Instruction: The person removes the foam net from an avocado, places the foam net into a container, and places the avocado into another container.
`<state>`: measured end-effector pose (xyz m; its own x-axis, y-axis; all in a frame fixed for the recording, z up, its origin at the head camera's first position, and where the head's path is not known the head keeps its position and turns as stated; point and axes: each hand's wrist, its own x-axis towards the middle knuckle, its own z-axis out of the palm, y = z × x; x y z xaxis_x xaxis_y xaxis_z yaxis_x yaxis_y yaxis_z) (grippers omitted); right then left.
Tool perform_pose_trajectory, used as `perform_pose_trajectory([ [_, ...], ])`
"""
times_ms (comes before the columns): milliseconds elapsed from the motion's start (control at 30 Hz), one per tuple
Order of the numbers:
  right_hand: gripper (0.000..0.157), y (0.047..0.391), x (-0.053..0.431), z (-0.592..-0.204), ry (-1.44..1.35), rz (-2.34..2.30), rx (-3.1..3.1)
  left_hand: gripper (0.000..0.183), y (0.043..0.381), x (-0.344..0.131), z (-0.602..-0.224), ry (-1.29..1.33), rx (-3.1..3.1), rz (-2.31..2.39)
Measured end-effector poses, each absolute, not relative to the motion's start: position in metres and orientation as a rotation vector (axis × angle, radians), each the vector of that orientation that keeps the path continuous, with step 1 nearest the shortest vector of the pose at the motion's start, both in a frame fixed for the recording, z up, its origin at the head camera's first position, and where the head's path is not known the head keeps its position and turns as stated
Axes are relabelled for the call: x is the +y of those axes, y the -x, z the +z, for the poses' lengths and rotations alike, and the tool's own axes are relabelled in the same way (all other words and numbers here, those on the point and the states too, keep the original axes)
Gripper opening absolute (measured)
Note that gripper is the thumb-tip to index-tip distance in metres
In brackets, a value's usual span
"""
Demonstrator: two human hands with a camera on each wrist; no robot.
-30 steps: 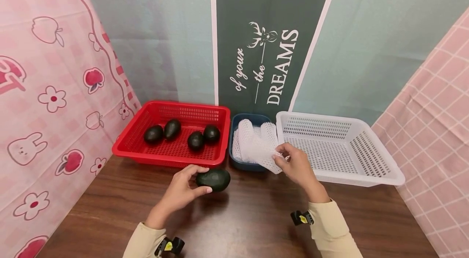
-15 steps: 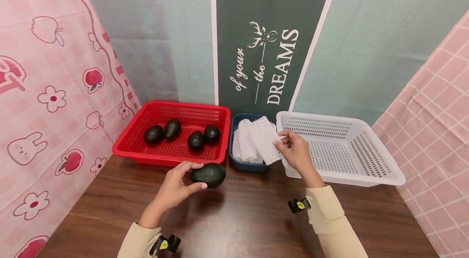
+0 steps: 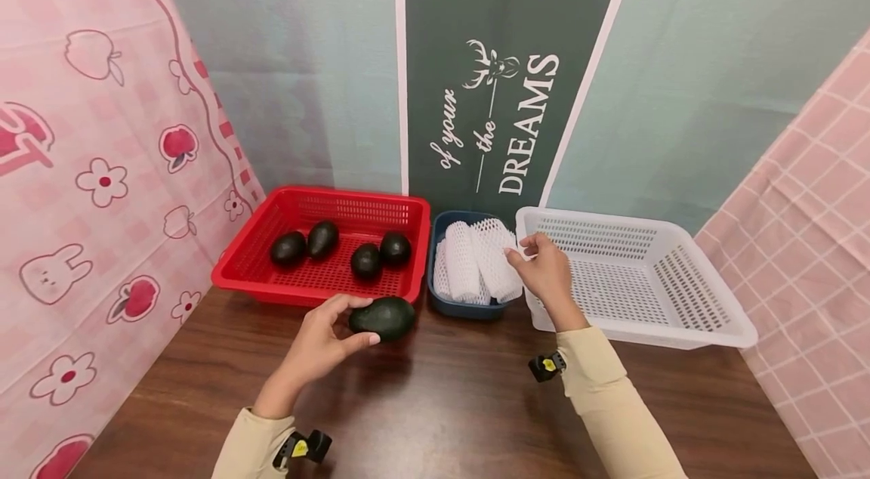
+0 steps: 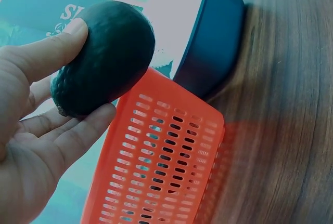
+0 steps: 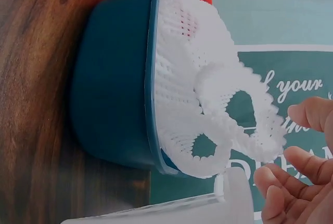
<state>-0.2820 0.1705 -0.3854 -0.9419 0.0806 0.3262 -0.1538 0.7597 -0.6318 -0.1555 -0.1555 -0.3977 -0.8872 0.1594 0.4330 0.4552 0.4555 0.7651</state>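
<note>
My left hand (image 3: 319, 339) holds a dark green avocado (image 3: 383, 319) between thumb and fingers, raised over the wooden table in front of the red basket. In the left wrist view the avocado (image 4: 112, 52) hides part of the fingers. At the right edge of a small blue bin (image 3: 469, 309), my right hand (image 3: 549, 271) hovers with thumb and fingers apart. White foam net sleeves (image 3: 464, 264) fill that bin. From the right wrist, one sleeve's open end (image 5: 260, 115) shows close to the fingertips, with nothing visibly pinched.
A red basket (image 3: 319, 294) on the left contains several more avocados (image 3: 322, 239). To the right of the blue bin stands a white basket (image 3: 639, 332) with slotted walls. Printed cloths hang behind and at both sides of the wooden table (image 3: 448, 411).
My right hand lifted one foam net sleeve, and the sleeve now lies back among the others, let go. My left hand has shifted slightly left and away from me with the avocado.
</note>
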Motion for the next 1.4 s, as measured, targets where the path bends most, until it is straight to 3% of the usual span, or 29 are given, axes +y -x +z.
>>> perform_pose_trajectory([
  [367,0.032,0.276,0.17,-0.384,-0.078,0.926,-2.652,0.043,0.148,-0.15,-0.378,0.526,-2.439,-1.415],
  [800,0.053,0.254,0.161,-0.371,-0.493,0.664,-2.81,0.044,0.149,-0.154,-0.367,0.471,-2.408,-1.386],
  [1167,0.053,0.245,0.144,-0.362,-0.632,0.583,-2.819,0.049,0.178,-0.164,-0.404,0.462,-2.346,-1.249],
  [1400,0.057,0.242,0.133,-0.364,-0.649,0.573,-2.842,0.051,0.185,-0.165,-0.401,0.47,-2.316,-1.159],
])
